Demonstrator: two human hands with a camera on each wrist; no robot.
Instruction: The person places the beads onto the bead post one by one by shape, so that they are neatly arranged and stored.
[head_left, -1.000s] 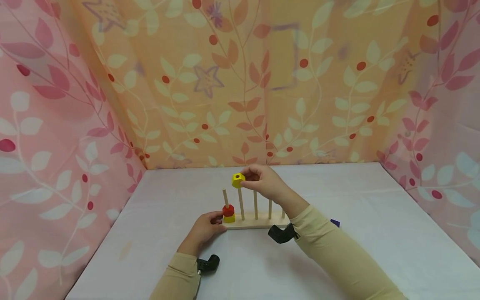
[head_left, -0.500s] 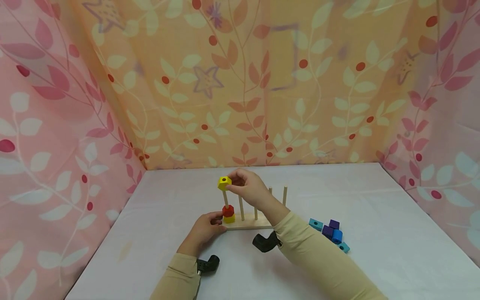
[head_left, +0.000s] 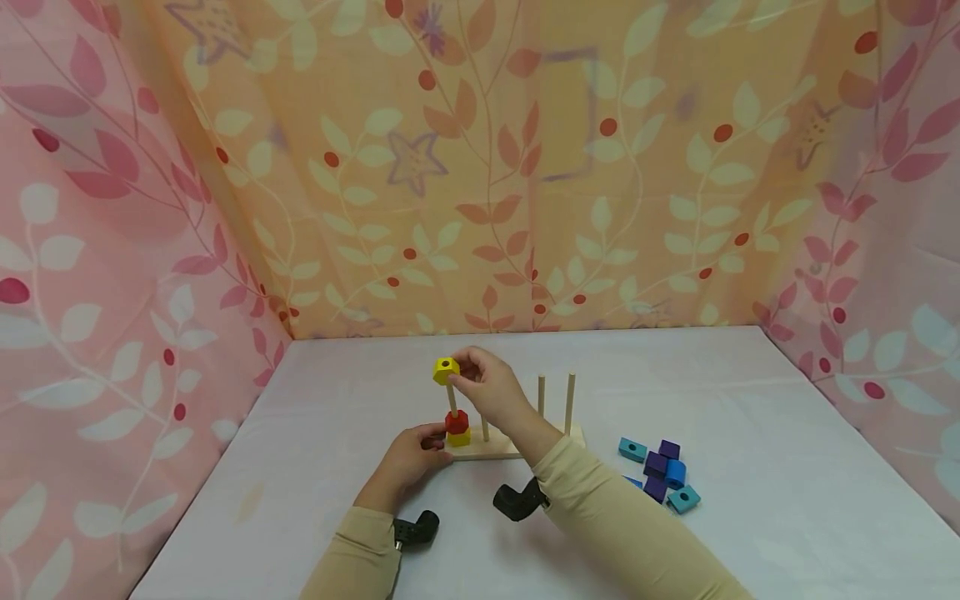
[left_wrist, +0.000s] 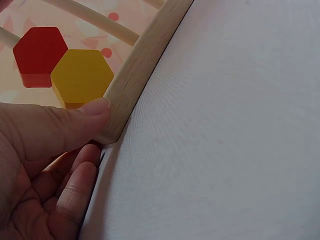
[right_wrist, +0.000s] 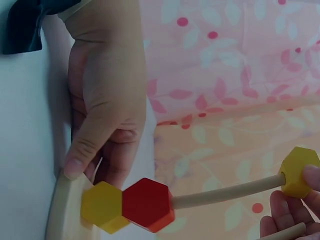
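My right hand (head_left: 491, 392) pinches a yellow hexagonal wooden bead (head_left: 442, 372) between thumb and fingertips. In the right wrist view that bead (right_wrist: 296, 170) sits right at the tip of the leftmost peg (right_wrist: 227, 191). Lower on the same peg, a red hexagonal bead (head_left: 456, 423) rests on another yellow hexagonal bead (head_left: 458, 438) at the foot. The pegs rise from a pale wooden base (head_left: 483, 451). My left hand (head_left: 407, 460) grips the left end of this base, its thumb (left_wrist: 92, 117) against the edge beside the lower yellow bead.
Right of the stand lies a loose group of beads on the white tabletop (head_left: 787, 467), among them teal (head_left: 632, 450), purple (head_left: 656, 464) and blue (head_left: 676, 474) ones. The other pegs, such as the far right one (head_left: 570, 404), carry no beads. Patterned curtains surround the table.
My right hand has carried the yellow bead leftward and slightly down, from over the second peg to the tip of the leftmost. The left hand keeps its place.
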